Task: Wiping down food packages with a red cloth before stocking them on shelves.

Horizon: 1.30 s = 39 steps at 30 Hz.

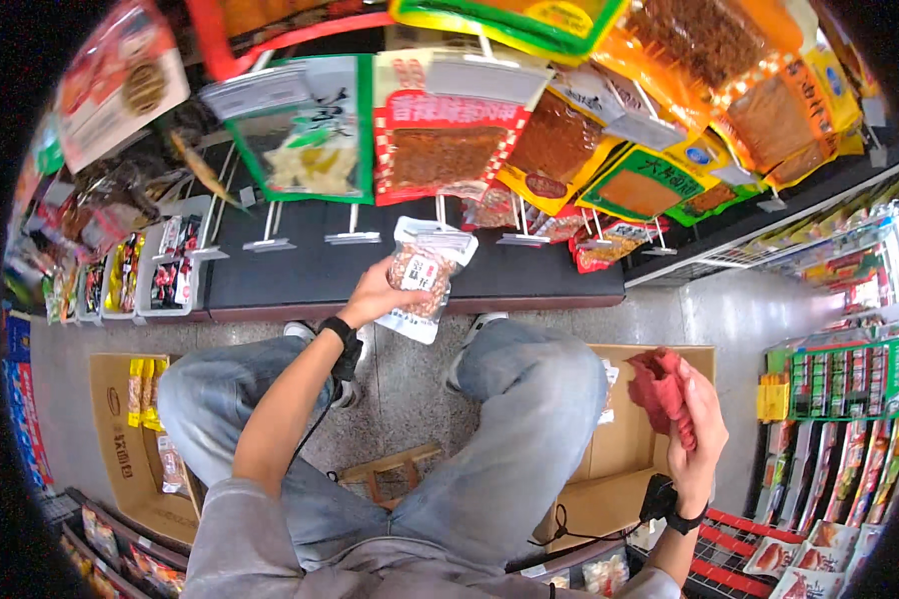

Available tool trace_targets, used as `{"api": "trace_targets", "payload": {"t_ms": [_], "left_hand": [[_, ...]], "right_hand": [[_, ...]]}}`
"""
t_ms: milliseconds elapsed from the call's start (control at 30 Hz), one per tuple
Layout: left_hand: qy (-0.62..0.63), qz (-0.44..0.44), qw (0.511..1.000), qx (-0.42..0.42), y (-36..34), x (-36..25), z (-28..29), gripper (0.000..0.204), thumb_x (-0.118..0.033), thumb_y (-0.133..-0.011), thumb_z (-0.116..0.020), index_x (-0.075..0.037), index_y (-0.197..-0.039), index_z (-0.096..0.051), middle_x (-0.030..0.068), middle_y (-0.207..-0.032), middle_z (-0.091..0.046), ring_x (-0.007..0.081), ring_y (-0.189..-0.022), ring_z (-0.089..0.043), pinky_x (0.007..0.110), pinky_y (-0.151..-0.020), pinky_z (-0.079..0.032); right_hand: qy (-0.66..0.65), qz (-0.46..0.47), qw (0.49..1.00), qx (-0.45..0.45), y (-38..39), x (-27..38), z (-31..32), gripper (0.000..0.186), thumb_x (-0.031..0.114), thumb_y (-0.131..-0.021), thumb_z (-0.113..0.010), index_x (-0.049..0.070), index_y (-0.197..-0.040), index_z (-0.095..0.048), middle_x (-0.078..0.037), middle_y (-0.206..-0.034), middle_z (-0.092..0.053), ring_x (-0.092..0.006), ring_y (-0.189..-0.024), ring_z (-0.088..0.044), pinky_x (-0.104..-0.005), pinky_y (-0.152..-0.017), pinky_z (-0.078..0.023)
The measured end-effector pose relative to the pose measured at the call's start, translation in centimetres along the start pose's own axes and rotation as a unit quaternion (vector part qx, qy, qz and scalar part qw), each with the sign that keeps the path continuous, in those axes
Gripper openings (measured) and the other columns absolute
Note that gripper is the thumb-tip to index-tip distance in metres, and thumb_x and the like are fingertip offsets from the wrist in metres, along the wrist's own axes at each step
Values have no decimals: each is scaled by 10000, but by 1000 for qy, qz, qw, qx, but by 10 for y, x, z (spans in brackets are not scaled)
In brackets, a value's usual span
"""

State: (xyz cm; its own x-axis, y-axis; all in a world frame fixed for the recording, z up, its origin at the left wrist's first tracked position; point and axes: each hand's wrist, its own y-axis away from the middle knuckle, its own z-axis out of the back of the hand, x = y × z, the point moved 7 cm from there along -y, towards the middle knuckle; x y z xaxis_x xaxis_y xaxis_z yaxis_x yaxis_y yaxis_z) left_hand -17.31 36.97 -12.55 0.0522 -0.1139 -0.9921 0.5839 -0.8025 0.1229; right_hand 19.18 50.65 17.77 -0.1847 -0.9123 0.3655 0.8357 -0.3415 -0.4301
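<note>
The left hand (375,295) grips a clear snack bag (422,280) by one edge (right hand (694,424) clutches a red cloth (661,384)), so the bag could slip while being hooked onto a peg (440,210).

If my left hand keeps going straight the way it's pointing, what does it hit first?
Probably the empty display hook above the snack packet your left hand holds, then the hanging red packet; depth is unclear.

At frame centre a clear nut pouch (422,280) with a white label sits in the left hand (375,297). Above it hang a red-checked pack (445,140), a green-edged pack (315,135) to its left, and orange packs (729,60) at upper right. A carton (120,439) lies lower left, another carton (619,449) lower right.
</note>
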Motion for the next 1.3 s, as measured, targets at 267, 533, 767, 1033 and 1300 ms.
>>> {"api": "trace_targets", "payload": {"t_ms": [267,533,767,1033,1300], "left_hand": [[-119,60,988,79,109,-24,5,645,-306,-617,-906,-16,-1122,-628,58,-1039,-687,127,-945,-622,285,-874,-483],[114,22,989,89,201,-77,-44,698,-218,-721,-838,-8,-1283,-480,80,-1143,-625,126,-1062,-568,310,-911,-474],[14,-141,990,-7,237,-120,-55,730,-211,-867,-691,-27,-1438,-276,142,-1281,-511,165,-1131,-536,306,-915,-470],[76,-92,993,-18,248,-145,-60,709,-486,-993,-385,-52,-1510,-170,265,-1473,-277,315,-1448,-155,394,-1158,-186],[184,-165,963,-104,253,-134,-15,564,-293,-1035,-288,34,-1486,-201,165,-1555,-220,243,-1430,-234,334,-1158,-173]], "right_hand": [[-222,-169,960,-32,0,65,-80,481,-32,-896,-559,-37,-1366,-454,-158,-1365,-508,-212,-1250,-493,-336,-1067,-369],[-318,-103,942,27,-16,155,-180,514,-16,-850,-625,-4,-1346,-491,-139,-1382,-509,-227,-1290,-465,-359,-1092,-328],[-420,-144,894,56,-18,159,-188,595,85,-859,-613,0,-1412,-410,-158,-1436,-442,-266,-1345,-395,-376,-1112,-302],[-564,-280,777,-2,34,163,-203,587,311,-995,-462,34,-1477,-273,-95,-1473,-382,-223,-1332,-398,-361,-1118,-295],[-410,-116,899,101,28,225,-224,802,465,-951,-428,-13,-1509,-106,-171,-1573,-86,-306,-1464,-71,-409,-1170,-97]]}}
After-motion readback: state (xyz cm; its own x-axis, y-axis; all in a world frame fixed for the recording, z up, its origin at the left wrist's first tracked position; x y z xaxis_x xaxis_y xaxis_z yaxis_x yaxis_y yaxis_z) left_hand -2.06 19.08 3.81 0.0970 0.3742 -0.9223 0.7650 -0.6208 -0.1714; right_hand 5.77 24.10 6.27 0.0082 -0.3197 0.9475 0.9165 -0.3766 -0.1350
